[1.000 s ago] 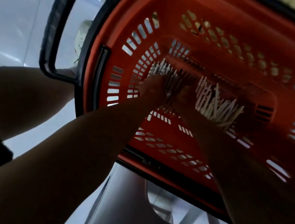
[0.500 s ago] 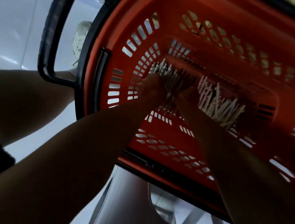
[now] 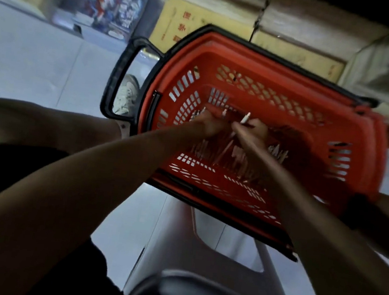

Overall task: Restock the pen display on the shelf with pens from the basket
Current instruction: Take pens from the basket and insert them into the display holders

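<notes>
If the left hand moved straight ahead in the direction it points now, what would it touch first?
The left hand would probably meet the far wall of the basket; the pen in the right hand lies near that line, depth unclear.

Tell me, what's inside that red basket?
Loose pens lie on the basket floor. The left hand and right hand each grip pens; anything beneath them is hidden.

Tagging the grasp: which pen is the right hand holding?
The white pen poking up above the right hand; the loose pile lies on the basket floor.
</notes>
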